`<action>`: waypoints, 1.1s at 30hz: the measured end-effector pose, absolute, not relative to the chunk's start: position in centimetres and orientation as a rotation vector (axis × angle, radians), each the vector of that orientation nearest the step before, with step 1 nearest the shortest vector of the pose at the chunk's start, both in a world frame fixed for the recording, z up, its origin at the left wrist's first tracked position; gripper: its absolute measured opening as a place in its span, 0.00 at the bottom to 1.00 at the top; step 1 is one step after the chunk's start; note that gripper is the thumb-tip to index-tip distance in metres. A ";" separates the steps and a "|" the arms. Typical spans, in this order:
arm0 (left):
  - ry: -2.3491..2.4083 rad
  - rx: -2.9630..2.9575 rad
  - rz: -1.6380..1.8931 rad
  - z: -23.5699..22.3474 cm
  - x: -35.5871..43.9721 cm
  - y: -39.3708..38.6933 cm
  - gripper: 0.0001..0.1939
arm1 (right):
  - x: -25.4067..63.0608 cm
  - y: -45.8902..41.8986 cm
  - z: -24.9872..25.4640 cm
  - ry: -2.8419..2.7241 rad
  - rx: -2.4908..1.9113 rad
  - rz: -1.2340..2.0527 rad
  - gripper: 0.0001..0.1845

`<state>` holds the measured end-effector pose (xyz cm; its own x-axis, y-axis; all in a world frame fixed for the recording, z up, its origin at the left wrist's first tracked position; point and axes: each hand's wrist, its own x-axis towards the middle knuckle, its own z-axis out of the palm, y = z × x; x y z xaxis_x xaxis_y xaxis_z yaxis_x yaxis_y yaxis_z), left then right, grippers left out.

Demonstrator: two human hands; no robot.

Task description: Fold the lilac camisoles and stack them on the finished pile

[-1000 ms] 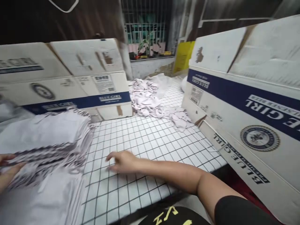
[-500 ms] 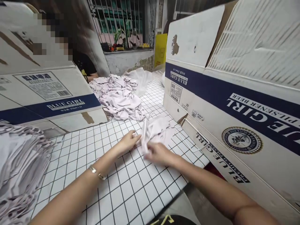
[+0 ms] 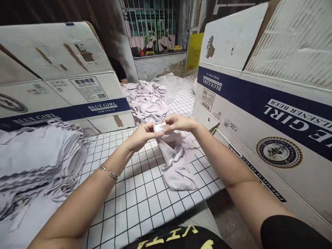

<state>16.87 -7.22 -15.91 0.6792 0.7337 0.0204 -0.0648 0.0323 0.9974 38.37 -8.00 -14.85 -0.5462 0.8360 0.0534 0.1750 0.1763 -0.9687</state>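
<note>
Above the middle of the table, my left hand (image 3: pixel 141 136) pinches the upper edge of a pale pinkish-grey piece of fabric (image 3: pixel 178 166). My right hand (image 3: pixel 179 123) grips the same edge from the other side, close to the left fingertips. Between the two hands the fabric's edge looks folded over. The rest of the fabric hangs down crumpled, its lower part resting on the tabletop. Just beyond my hands lies a loose heap of similar fabric (image 3: pixel 149 100). To the left of my left arm stands a stack of layered fabric pieces (image 3: pixel 41 148).
A grid-patterned cloth covers the table (image 3: pixel 129 200). Large cardboard panels rise at the left (image 3: pixel 62 76) and right (image 3: pixel 233 103). At the back are a clear plastic bag (image 3: pixel 172 84), a yellow panel (image 3: pixel 194 50) and a barred window (image 3: pixel 151 26). Part of a person (image 3: pixel 118 71) shows behind the left cardboard.
My left hand has gone from reaching beside the fabric to pinching its edge. My right hand has lifted the edge up, and the fabric now hangs from both hands. The view has shifted left.
</note>
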 end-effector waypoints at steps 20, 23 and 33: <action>1.308 1.806 0.590 -7.8 -2.2 -4.5 0.25 | 31.8 -3.9 -10.1 -1.499 -1.385 1.019 0.15; 1.648 1.993 0.608 -13.5 -3.3 -6.5 0.25 | 31.3 -9.0 -16.7 -1.694 -1.559 0.489 0.16; 1.242 2.393 0.384 -24.0 6.1 -11.4 0.15 | 41.9 -18.9 -28.2 -2.217 -1.721 0.064 0.13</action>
